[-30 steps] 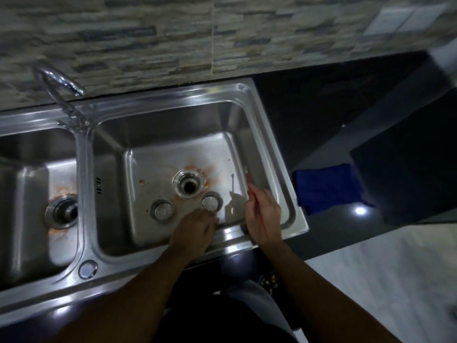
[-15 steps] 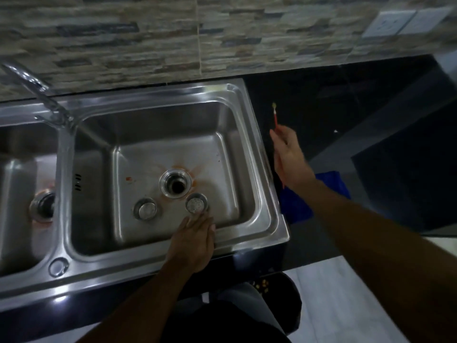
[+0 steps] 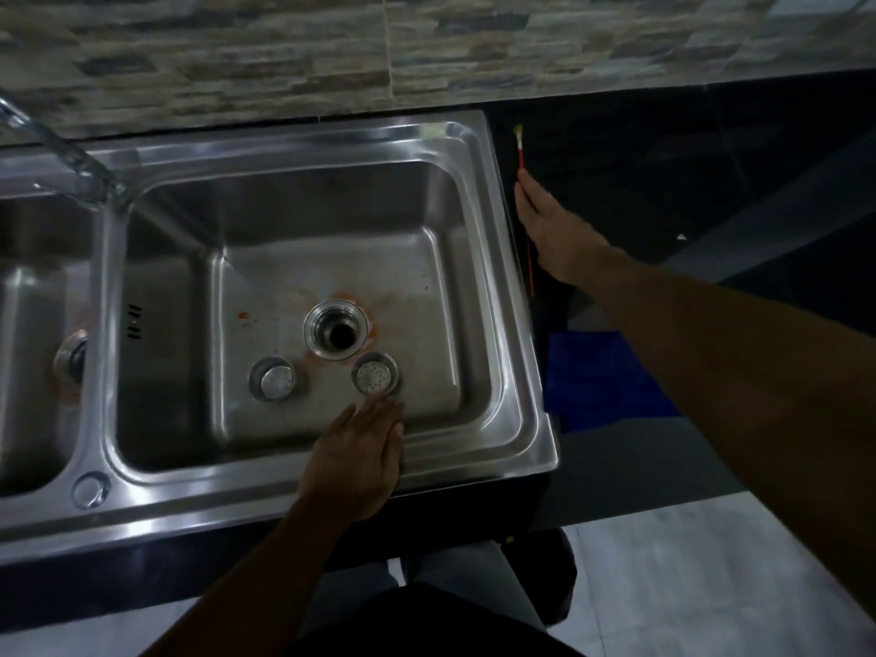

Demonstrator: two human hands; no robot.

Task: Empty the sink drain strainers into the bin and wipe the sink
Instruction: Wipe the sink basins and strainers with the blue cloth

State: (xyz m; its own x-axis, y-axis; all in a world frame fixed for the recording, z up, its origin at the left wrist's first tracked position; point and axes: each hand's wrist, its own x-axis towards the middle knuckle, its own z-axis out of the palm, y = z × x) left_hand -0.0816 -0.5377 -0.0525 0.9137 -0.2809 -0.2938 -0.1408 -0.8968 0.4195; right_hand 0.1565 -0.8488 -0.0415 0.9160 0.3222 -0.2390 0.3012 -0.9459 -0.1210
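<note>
Silver steel sink (image 3: 493, 277) with orange stains, red-handled brush (image 3: 521, 151), blue cloth (image 3: 592, 381)

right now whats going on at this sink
A person is cleaning the right sink basin. Both strainers are out and sitting on the basin floor beside the open drain, which has orange stains around it. The left hand reaches toward the nearer strainer, not yet gripping it. The right hand lies over a thin red brush on the dark counter.

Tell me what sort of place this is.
Most likely a home kitchen: a double-bowl stainless steel sink with a chrome tap, set in a dark polished countertop under a stone-look tiled wall, and a blue cloth beside it.
</note>
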